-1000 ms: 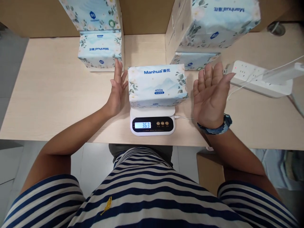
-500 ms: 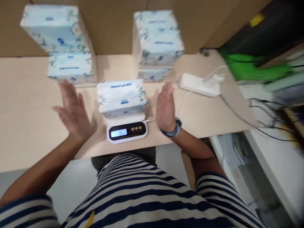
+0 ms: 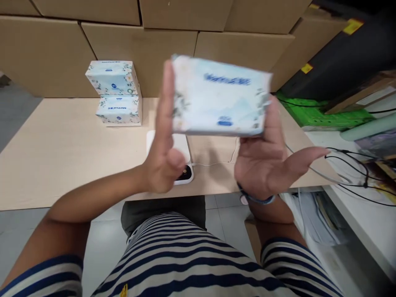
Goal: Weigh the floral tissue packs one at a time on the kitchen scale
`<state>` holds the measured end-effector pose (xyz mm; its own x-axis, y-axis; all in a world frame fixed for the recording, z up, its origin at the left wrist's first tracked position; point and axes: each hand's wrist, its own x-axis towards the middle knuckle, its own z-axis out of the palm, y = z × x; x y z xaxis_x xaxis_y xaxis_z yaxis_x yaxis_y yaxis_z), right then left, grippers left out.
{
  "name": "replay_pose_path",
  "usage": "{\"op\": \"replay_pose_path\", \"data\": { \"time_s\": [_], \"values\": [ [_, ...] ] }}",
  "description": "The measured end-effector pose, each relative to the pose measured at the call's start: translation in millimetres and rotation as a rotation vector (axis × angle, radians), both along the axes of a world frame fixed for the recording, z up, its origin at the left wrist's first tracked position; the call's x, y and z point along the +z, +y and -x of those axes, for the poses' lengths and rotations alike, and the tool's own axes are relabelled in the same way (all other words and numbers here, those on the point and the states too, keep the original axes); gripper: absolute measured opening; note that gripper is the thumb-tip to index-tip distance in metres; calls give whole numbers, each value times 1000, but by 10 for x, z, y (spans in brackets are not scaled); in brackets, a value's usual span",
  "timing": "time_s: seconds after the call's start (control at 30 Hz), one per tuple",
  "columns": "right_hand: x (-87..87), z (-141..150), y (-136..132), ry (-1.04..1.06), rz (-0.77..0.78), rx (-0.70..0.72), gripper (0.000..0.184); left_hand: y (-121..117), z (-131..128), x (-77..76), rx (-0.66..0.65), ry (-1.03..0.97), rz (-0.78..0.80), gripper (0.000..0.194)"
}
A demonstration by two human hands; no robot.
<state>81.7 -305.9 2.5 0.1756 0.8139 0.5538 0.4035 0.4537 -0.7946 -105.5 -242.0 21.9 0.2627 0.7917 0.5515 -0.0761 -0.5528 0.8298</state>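
A tissue pack [image 3: 221, 99], pale blue and white with flowers and blue print, is held up between my two hands over the table. My left hand [image 3: 163, 144] presses flat along the pack's left end. Against its right end and underside lies my right hand [image 3: 269, 152], thumb sticking outward and a dark band at the wrist. Below and left of the pack, the white scale [image 3: 151, 138] is partly covered by my left hand; its display is hidden. No pack shows on the visible part of its plate.
Two more tissue packs [image 3: 119, 109] are stacked at the back left of the table [image 3: 62, 156]. Cardboard boxes [image 3: 108, 45] form a wall behind. A thin white cable [image 3: 213, 164] runs right from the scale. Black cables [image 3: 365, 165] and a green box [image 3: 321, 113] are at right.
My hands, apart and empty on either side of the scale before, now hold a tissue pack raised at the right. The pack that was on the scale is gone from there. The view has shifted.
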Motion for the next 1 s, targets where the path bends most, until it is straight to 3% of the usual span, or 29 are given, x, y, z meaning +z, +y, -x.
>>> {"op": "replay_pose_path", "data": {
  "time_s": [0.07,0.13,0.23,0.3,0.37,0.43,0.57,0.67,0.9,1.0],
  "values": [
    [21,-266,98,103,-42,-73,98,170,-253,76,-236,-13,-119,98],
    [-140,-516,268,240,-6,-133,95,342,-486,-53,-415,-18,-41,89],
    [-556,-778,515,221,218,-358,98,493,-734,-443,-447,-17,392,89],
    [-813,-848,605,180,294,-422,103,527,-816,-662,-443,-7,617,93],
    [-987,-846,628,151,301,-417,107,550,-836,-766,-437,-23,699,91],
    [-1070,-814,620,47,287,-392,102,588,-805,-761,-401,-23,703,86],
    [-1063,-778,672,-303,320,-321,81,670,-616,-634,-253,146,625,80],
    [-1011,-788,783,-428,366,-289,75,729,-375,-601,-172,246,483,77],
    [-971,-744,889,-488,340,-301,72,1112,461,-773,202,94,300,102],
    [-992,-727,890,-504,336,-318,71,1165,844,-876,326,71,238,100]
  ]
}}
